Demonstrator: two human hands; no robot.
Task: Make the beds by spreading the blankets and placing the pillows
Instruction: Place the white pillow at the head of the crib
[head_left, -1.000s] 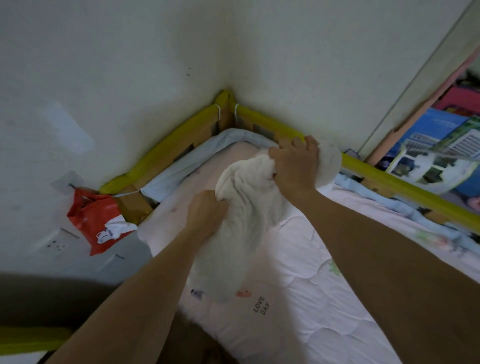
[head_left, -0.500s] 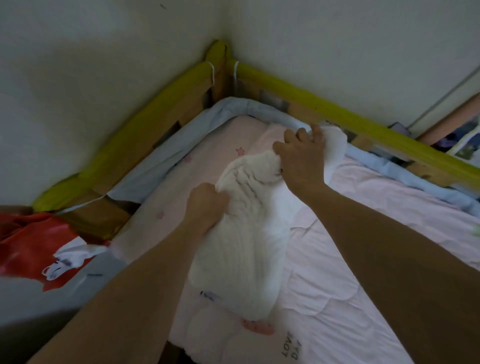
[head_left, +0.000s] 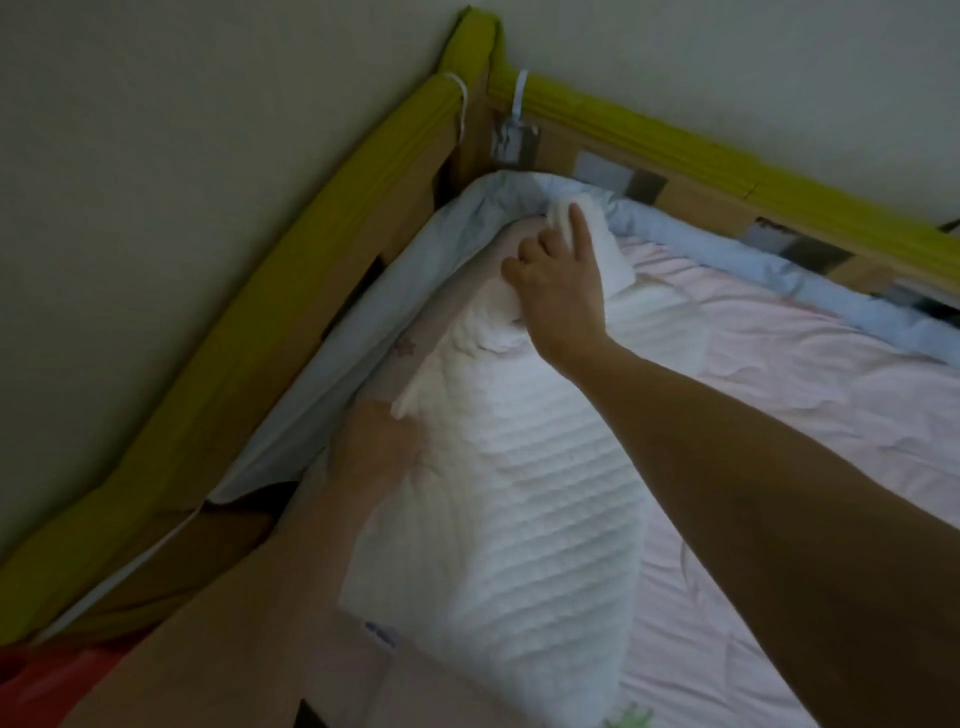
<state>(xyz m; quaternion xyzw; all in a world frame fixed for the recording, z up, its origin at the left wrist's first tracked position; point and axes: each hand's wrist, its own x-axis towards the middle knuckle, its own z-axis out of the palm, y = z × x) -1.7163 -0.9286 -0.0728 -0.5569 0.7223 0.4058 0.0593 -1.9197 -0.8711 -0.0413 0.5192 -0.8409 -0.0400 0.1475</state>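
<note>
Since the frame half a second back, right hand (head_left: 558, 291) has carried the far end of the white ribbed pillow (head_left: 498, 467) deeper into the bed corner, and the view has closed in; the red bag at lower left has nearly dropped out of frame. Right grip: fingers curled into the bunched fabric at the pillow's top end, forefinger stretched out along the cloth toward the corner. Left hand (head_left: 376, 452) blurred, low on the pillow's left edge; looks to be holding or pressing that edge, but whether fingers are curled or flat cannot be told. Pillow lies on the pale pink quilted blanket (head_left: 779, 395), long axis running from near edge of the bed up toward the corner where the two yellow-green padded rails (head_left: 675, 150) meet. Its top end touches the rolled light-blue bumper (head_left: 727, 254) lining the rails. Right hand is nearer the corner, left nearer the viewer, both on the same long axis. Judgement: pillow is nearly placed; what remains is turning or flattening it so it sits square at the bed head, not angled into the corner. Bunched top end may need smoothing.
</note>
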